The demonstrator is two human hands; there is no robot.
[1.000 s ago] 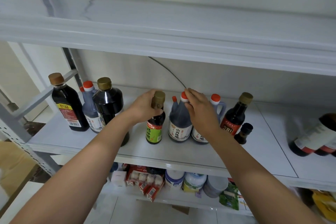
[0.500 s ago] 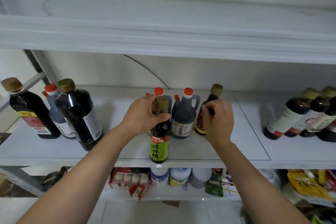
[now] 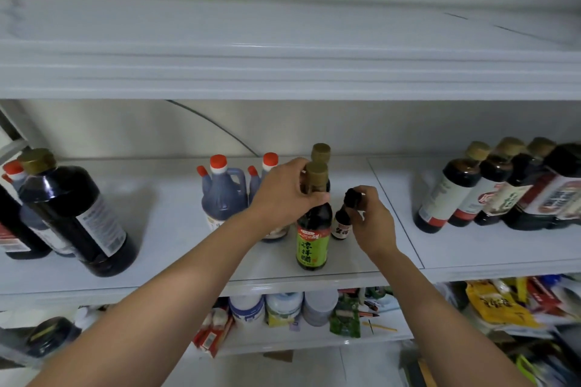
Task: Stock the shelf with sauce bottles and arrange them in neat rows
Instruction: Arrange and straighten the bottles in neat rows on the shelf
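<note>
The white metal shelf (image 3: 157,261) carries a big dark round bottle with a gold cap (image 3: 75,217) at nine o'clock and a cluster of dark labelled bottles (image 3: 456,198) at three o'clock. Mid-shelf stand two blue-grey jugs with red caps (image 3: 223,195). At their four o'clock, near the front lip, is the tall dark bottle with a green label (image 3: 312,245), its neck gripped by the left hand (image 3: 283,198). Just at its three o'clock, the right hand (image 3: 374,223) pinches the black cap of a small dark bottle (image 3: 341,226). Steered from the neck so close to the lip, the tall bottle could tip off the shelf. The small one, held by its cap alone, could topple against it.
</note>
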